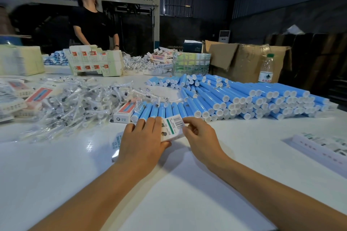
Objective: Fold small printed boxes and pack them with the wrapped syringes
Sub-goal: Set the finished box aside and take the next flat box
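A small white printed box (171,127), barcoded with a green stripe, sits on the bench (56,174) just in front of the blue tubes (244,97), left hand (142,137) curled around it, right hand (201,135) fingers (189,127) pinching its flap.

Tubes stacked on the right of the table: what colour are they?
Light blue tubes with white end caps, clearest in the head view.

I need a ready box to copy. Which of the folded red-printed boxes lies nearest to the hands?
The box at the left end of the blue tubes' front row, just beyond the left hand; the others lie far left.
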The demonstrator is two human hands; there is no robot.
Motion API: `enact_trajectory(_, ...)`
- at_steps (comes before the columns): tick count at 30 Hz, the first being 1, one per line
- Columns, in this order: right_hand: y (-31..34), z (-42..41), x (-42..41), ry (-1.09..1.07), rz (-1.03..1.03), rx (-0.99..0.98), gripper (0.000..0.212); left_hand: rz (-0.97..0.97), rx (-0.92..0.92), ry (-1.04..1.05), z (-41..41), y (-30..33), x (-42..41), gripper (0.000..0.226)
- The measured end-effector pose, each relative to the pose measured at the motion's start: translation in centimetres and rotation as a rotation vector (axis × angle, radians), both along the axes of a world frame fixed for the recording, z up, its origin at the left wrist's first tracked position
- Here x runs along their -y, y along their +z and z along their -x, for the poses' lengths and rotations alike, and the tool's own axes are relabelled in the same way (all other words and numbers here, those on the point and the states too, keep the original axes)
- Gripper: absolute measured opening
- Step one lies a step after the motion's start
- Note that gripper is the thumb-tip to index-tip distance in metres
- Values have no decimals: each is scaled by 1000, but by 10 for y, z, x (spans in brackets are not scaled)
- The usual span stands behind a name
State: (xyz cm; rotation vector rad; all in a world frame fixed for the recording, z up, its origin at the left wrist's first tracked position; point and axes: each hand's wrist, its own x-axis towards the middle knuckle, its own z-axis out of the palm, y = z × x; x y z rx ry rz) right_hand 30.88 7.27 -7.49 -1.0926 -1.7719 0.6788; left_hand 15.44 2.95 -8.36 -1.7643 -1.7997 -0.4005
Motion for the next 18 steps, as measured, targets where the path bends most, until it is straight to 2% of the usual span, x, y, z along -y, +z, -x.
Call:
enact_trajectory(3, 1, 1, 1, 22, -24, 74, 18, 1, -13, -12, -1, 0, 1, 69)
enact_trajectory(10, 2, -3, -4, 30, -31, 171, 25, 3, 31, -34, 0, -1, 0, 68)
enact_trajectory(12, 2, -7, -5, -73, -121, 221, 40, 1, 50, -39, 0, -1, -1, 66)
enact_trajectory(14, 3, -11, -10, -141, -155, 188, 66, -5, 63, -44, 0, -1, -2, 65)
enact_trajectory(16, 6, -13, -15, -89, 83, 2, 81, -7, 65, -46, 0, -1, -4, 65)
enact_trajectory(18, 8, -11, -16, 91, 503, -371, 68, 3, 63, -48, -1, -2, -4, 67)
